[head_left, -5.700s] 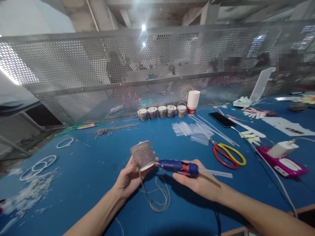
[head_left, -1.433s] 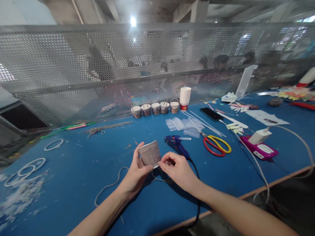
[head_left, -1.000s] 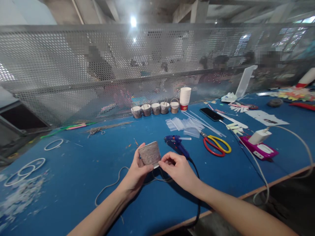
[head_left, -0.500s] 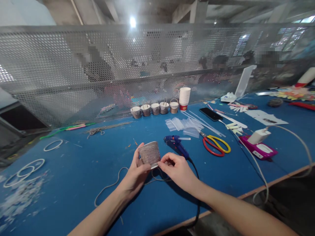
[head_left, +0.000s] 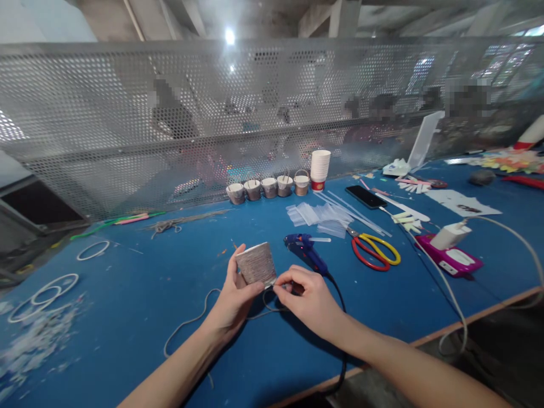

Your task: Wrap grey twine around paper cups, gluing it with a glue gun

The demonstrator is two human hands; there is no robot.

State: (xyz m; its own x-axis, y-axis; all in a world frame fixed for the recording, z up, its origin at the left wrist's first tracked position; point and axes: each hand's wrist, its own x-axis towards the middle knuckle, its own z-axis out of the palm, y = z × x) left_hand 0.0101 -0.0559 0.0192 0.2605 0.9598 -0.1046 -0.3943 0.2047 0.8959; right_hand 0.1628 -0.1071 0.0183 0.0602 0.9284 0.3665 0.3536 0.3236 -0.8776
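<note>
Fingers [head_left: 238,271] of the left hand [head_left: 233,297] are curling around the cord-wrapped cup [head_left: 255,264], thumb on its near side, holding it just above the blue tabletop [head_left: 140,294] in front of the person. Fingers of the right hand [head_left: 306,297] are pressing together in a pinch on the grey cord [head_left: 187,323] right at the cup's lower edge. The cup is sitting upside down, its narrower closed end facing up and slightly away, its wide white rim facing down toward the palms; its long axis is running nearly upright, tilting a little to the left.

As a judgement, the cord could be slipping off the flared rim if the pinch is loosening, since the wall is tapering there, and the loose tail trailing left across the tabletop could be snagging under a forearm.

Just behind the right hand the blue glue gun [head_left: 306,251] is lying with its nozzle pointing left; its tip could be burning a knuckle if hot. Further right are red-and-yellow scissors [head_left: 374,251], clear strips [head_left: 317,216], a phone [head_left: 365,196], and a row of finished cups [head_left: 268,187] beside a paper cup stack [head_left: 319,168].
</note>
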